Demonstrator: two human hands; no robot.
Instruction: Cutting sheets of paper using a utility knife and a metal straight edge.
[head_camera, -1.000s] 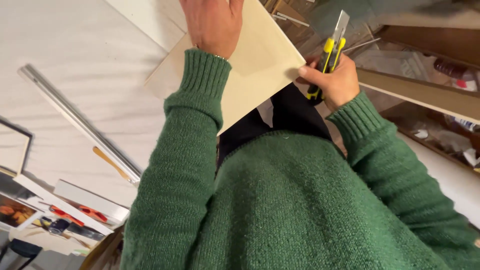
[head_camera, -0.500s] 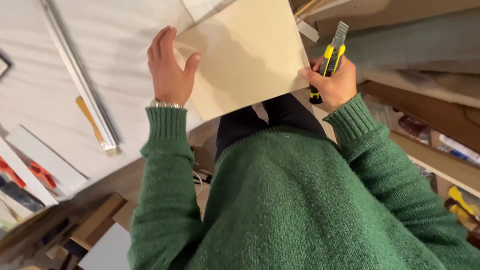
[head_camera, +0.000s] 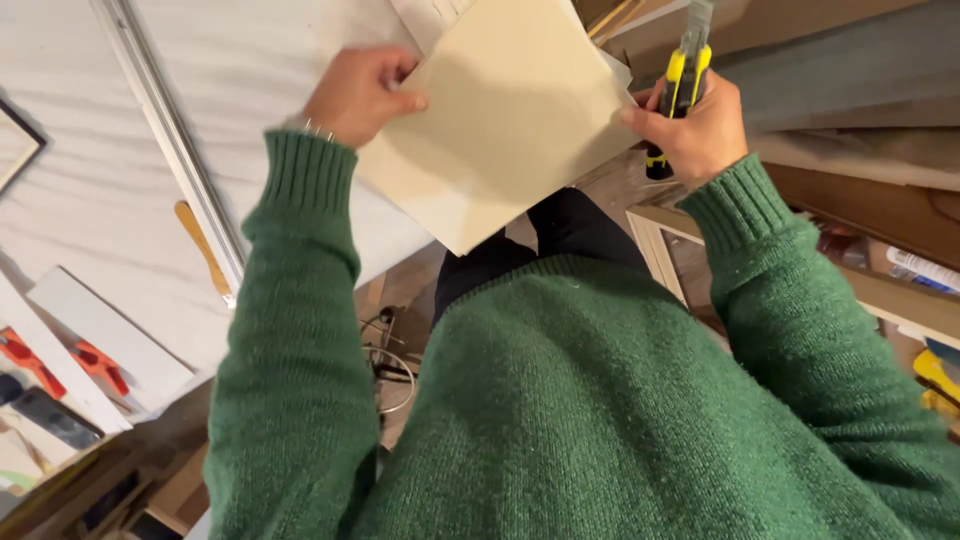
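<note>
A beige square card board (head_camera: 505, 120) is held up in front of my chest, tilted like a diamond. My left hand (head_camera: 358, 92) pinches its left edge between thumb and fingers. My right hand (head_camera: 690, 125) grips a yellow and black utility knife (head_camera: 680, 85), blade end pointing up, while the thumb and fingers also press the board's right corner. Both arms wear green knitted sleeves.
A white work surface (head_camera: 110, 200) lies at left with a long metal ruler (head_camera: 170, 150) and a wooden-handled tool (head_camera: 203, 250) on it. White boards and red-marked items (head_camera: 70, 360) sit at lower left. Wooden shelves (head_camera: 880, 260) stand at right. Cables (head_camera: 385, 360) lie on the floor.
My left hand slid from the top of the board down to its left edge. The board now sits lower and turned, held between both hands.
</note>
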